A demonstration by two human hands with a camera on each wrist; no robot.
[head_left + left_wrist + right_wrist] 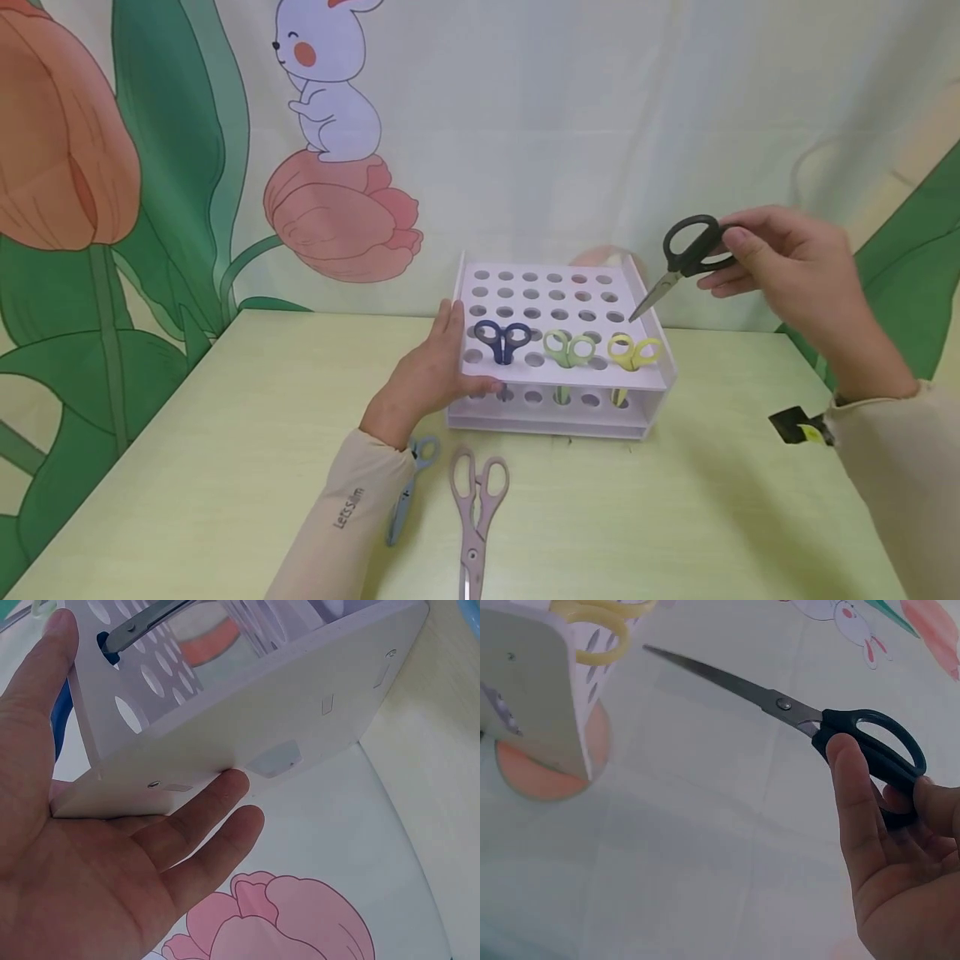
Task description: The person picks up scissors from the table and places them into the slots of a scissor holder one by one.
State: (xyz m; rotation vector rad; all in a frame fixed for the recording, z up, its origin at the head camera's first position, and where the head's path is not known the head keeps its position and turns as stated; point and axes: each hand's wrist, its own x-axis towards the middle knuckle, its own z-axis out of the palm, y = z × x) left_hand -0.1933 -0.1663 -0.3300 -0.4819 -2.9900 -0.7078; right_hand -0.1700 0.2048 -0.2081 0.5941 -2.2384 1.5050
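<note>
My right hand (798, 279) pinches the black-handled scissors (700, 247) by the handles. Their closed blades (716, 679) slant down over the right side of a white rack (525, 377) with rows of round holes. My left hand (427, 367) rests against the rack's left wall, straight fingers along the side and thumb at the front edge. Dark blue scissors (503, 340), light green scissors (568, 347) and yellow scissors (634, 352) stand in the front holes, handles up and blades down. In the left wrist view, the fingers touch the white side wall (300, 727).
Pink scissors (475, 517) lie on the table in front of the rack. Beside them lie blue-grey scissors (402, 504), partly hidden by my left sleeve. Behind the table (247, 417) hangs a printed curtain (525, 125). A small black-and-yellow item (795, 427) shows near my right wrist.
</note>
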